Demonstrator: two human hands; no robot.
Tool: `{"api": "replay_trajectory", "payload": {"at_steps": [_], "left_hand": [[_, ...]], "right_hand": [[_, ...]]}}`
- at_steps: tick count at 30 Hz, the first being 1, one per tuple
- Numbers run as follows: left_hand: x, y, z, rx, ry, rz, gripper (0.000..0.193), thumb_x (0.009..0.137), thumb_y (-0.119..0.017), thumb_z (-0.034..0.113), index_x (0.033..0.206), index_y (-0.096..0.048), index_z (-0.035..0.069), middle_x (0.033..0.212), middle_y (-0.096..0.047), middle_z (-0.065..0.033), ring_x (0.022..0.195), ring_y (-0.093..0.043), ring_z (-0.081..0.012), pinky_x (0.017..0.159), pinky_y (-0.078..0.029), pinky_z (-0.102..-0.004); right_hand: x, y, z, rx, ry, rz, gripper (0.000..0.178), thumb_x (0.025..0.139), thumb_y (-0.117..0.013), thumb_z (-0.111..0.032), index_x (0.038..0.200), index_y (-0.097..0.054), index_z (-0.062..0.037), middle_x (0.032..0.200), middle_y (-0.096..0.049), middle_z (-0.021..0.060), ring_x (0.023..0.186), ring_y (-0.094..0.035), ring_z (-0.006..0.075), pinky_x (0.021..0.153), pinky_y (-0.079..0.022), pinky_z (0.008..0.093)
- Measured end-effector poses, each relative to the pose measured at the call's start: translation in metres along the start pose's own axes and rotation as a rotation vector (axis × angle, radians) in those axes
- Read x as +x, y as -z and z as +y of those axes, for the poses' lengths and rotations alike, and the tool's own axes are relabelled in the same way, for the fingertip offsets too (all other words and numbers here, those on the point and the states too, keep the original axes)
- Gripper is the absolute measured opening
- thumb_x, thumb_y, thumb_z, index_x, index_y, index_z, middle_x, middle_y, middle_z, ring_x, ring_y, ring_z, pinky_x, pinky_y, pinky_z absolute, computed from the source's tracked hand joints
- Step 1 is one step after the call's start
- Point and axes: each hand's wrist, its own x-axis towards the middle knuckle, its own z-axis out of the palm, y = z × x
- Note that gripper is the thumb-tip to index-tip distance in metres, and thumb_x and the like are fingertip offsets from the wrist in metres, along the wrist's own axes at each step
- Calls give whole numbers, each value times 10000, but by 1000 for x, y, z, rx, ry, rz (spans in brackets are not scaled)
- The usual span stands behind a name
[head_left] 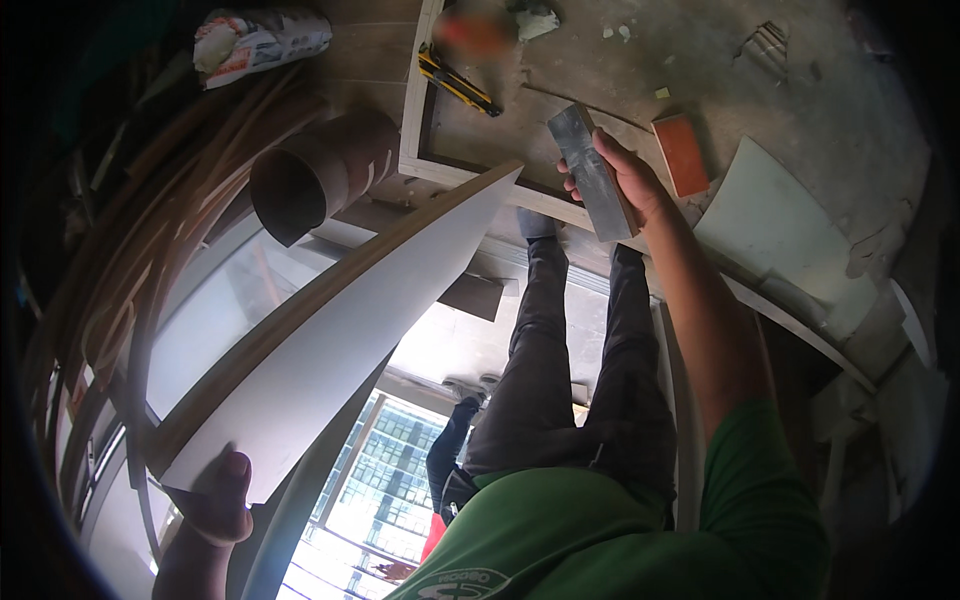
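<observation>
A long white-faced board [330,365] with a brown edge slants from the lower left up to the middle. My left hand [222,500] grips its near lower end, the thumb lying on the white face. My right hand [628,178] is closed round a grey-faced sanding block [590,178], held tilted just right of the board's far tip and apart from it. Some of the right fingers are hidden behind the block. Beyond the board's tip, a yellow and black utility knife [458,82] lies across the corner of a pale wooden frame [412,130].
Right of my right hand lie an orange-red block [681,155] and a pale sheet [775,225]. A brown cardboard tube [310,175], bent strips [190,190] and a printed bag [262,45] crowd the left. Another person's dark sleeve [448,440] shows near the bright window [385,470].
</observation>
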Motion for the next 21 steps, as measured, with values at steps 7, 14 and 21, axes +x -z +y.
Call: {"api": "replay_trajectory", "payload": {"at_steps": [7,14,21], "left_hand": [[10,-9,40,-74,-64,-23,370,907,-578,56,1224,-472,-101,1139,-541,-207,998,-592,-322,851,-492,-403],[33,-22,90,-91,-22,-93,223,857,-576,51,1042,-511,-54,931,-516,-139,804,-550,-300,715,-461,-395],[28,-25,110,-133,167,-192,190,849,-569,104,986,-533,-22,849,-519,-100,750,-534,-278,666,-451,-384]], "right_hand": [[10,-9,11,-242,-15,111,612,987,-587,-527,1425,-479,-114,1130,-639,102,799,-660,183,705,-570,340],[21,-27,27,-994,255,179,483,986,-625,-381,1370,-554,-98,1106,-715,158,971,-693,283,862,-523,383],[44,-24,33,-1085,214,133,464,987,-621,-378,1336,-586,-75,1162,-703,173,1050,-683,300,901,-517,377]]}}
